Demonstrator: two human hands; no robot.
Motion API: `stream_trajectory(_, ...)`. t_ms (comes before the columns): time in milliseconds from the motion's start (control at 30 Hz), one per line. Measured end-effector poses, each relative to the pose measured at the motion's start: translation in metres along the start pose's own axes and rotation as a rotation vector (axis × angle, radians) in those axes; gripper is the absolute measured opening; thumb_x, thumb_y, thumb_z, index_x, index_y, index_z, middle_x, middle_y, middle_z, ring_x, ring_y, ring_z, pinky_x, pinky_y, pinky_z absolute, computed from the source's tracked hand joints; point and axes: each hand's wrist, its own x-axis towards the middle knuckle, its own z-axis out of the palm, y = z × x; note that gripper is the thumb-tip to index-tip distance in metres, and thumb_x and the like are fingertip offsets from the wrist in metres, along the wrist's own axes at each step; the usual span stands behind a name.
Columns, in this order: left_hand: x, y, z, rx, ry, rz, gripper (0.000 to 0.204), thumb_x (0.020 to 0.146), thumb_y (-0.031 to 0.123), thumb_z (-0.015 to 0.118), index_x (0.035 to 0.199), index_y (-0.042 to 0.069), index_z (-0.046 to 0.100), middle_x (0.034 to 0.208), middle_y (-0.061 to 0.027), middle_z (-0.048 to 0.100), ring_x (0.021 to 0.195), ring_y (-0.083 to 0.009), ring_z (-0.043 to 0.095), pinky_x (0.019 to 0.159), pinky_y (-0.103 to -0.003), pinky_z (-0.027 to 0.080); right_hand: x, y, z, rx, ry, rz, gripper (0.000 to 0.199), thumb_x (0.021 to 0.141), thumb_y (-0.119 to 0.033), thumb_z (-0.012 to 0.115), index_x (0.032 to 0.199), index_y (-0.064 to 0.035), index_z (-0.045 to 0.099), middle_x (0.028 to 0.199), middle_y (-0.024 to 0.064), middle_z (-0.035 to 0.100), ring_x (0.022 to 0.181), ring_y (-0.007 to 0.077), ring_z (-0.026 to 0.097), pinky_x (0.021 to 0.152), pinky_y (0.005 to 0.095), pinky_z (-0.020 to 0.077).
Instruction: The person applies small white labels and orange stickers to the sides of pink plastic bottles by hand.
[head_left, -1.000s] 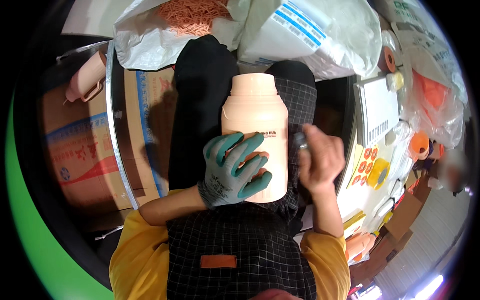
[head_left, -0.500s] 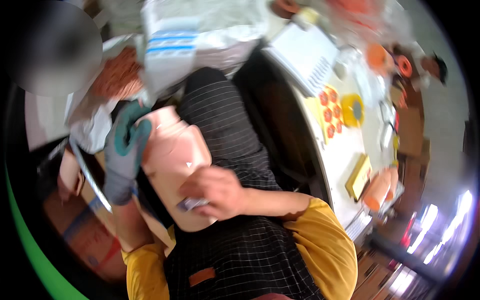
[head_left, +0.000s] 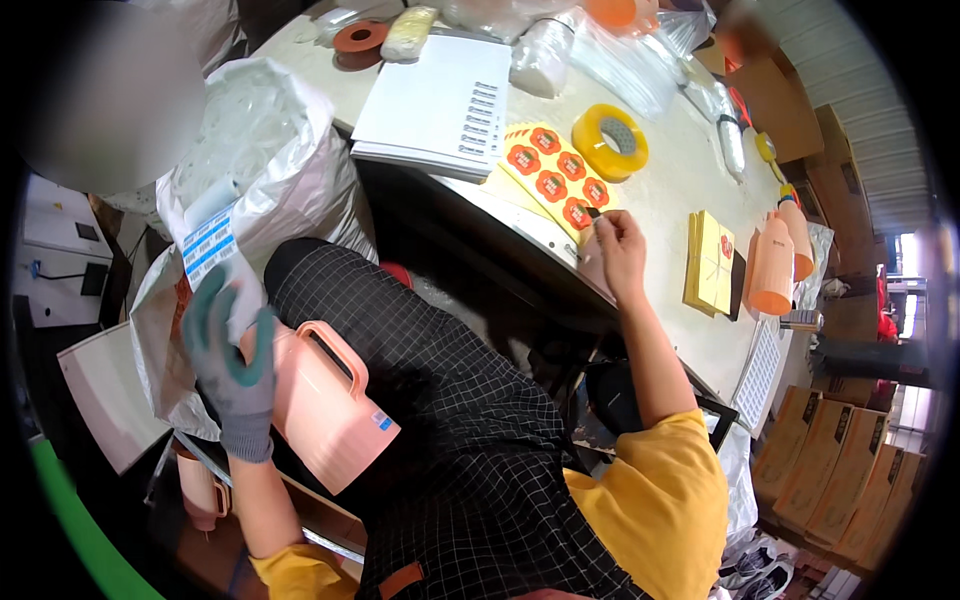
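Observation:
A pink jug (head_left: 325,420) with a looped handle lies tilted across my lap, a small blue label (head_left: 381,421) near its base. My left hand (head_left: 232,355), in a grey and green work glove, is beside the jug's top end with its fingers apart. The glove hides that end, so I cannot see how firmly it touches. Behind its fingers hangs a strip of blue-and-white labels (head_left: 210,245). Bare, my right hand (head_left: 622,250) pinches at the near right corner of a yellow sticker sheet (head_left: 562,185) with red flower-shaped stickers, on the table.
Around the sheet are a stack of white paper (head_left: 430,110), a yellow tape roll (head_left: 610,142) and a yellow card bundle (head_left: 709,262). Orange-pink bottles (head_left: 772,265) lie farther right. A white sack (head_left: 335,190) of clear plastic stands left of the table. Cardboard boxes (head_left: 835,475) are stacked at right.
My right hand has left the jug and reached right to the sticker sheet. The jug has turned, showing its handle and blue label. My left hand's fingers have spread. The view has shifted.

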Motion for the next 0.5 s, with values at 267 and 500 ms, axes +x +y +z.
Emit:
stream_trajectory(267, 0.104, 0.158, 0.210, -0.165, -0.508, 0.650, 0.028, 0.096, 0.033, 0.069, 0.112, 0.010, 0.070, 0.144, -0.0078, 0.061, 0.135, -0.0333, 0.054, 0.114, -0.046, 0.044, 0.039, -0.001, -0.007, -0.389, 0.090, -0.083, 0.028, 0.095, -0.034, 0.074, 0.098, -0.0073, 0.068, 0.099, 0.0100, 0.072, 0.090, 0.0299, 0.072, 0.078, 0.0409, 0.0556)
stream_trajectory(500, 0.096, 0.209, 0.309, -0.163, -0.416, 0.416, 0.037, 0.090, 0.042, 0.074, 0.120, 0.021, 0.073, 0.129, -0.0050, 0.062, 0.115, -0.0315, 0.055, 0.096, -0.048, 0.049, 0.049, 0.007, -0.014, -0.429, 0.083, -0.207, 0.020, 0.092, -0.027, 0.075, 0.094, -0.0077, 0.069, 0.092, 0.0079, 0.069, 0.084, 0.0306, 0.070, 0.074, 0.0406, 0.0559)
